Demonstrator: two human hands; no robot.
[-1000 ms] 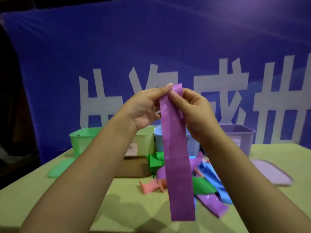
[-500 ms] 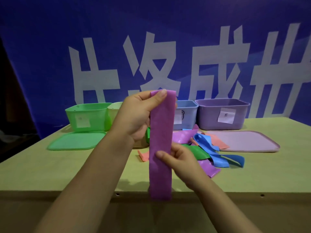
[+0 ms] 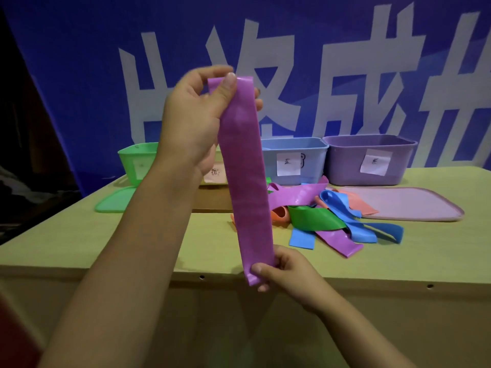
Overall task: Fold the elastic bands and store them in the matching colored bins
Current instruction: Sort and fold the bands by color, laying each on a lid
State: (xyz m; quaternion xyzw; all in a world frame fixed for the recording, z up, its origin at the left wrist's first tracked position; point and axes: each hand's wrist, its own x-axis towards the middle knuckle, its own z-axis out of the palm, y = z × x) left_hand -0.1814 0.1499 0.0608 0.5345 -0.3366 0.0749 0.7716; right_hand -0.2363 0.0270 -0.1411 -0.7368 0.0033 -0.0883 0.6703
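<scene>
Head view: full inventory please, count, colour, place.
held band: 1, purple, stretched upright between both hands
loose bands: count unclear, purple, blue, green, orange-pink, piled on table before the bins
green bin: 1, far left, partly hidden
blue bin: 1, middle, labelled
purple bin: 1, right, labelled
green lid: 1, flat before green bin
purple lid: 1, flat before purple bin
table: 1, yellow-green
banner: 1, blue, white characters, behind
left hand: pinches band's top
right hand: pinches band's bottom

A pile of bands (image 3: 329,219) is blocking the way to the blue bin (image 3: 292,160) and purple bin (image 3: 369,160); bare table (image 3: 132,235) is lying open at left.
</scene>
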